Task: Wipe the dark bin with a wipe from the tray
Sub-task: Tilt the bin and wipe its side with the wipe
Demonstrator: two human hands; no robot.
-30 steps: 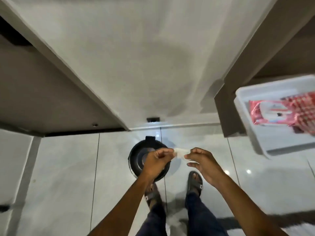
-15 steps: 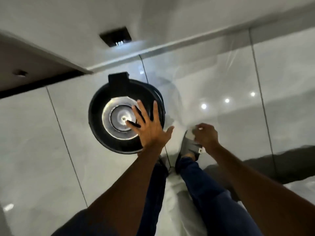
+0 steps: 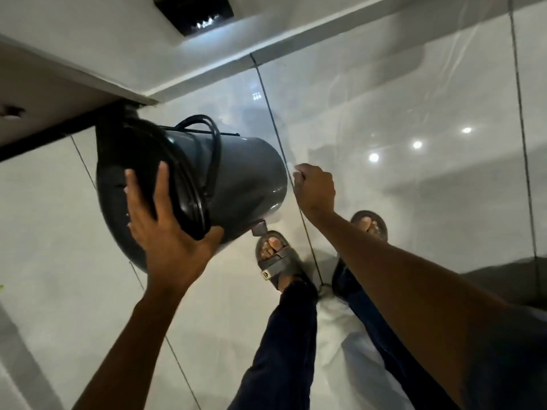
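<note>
The dark grey bin (image 3: 242,179) is tipped over toward me, its black lid end at the left and its base near the floor at the right. My left hand (image 3: 165,229) grips the lid rim, fingers spread over the lid. A black wire handle (image 3: 211,152) loops over the bin's side. My right hand (image 3: 315,187) is closed on a small white wipe (image 3: 293,168), right beside the bin's lower wall. The bin's pedal (image 3: 260,227) sticks out just above my left sandal. The tray is out of view.
Glossy white floor tiles (image 3: 384,187) with dark grout lines lie all around. My two sandalled feet (image 3: 273,255) stand just below the bin. A white wall or cabinet edge (image 3: 118,81) runs behind the bin, with a dark vent (image 3: 194,13) above it.
The bin stood upright a second ago; my left hand has taken its lid rim and tipped it onto its side. My right hand with the wipe has come up to the bin's wall.
</note>
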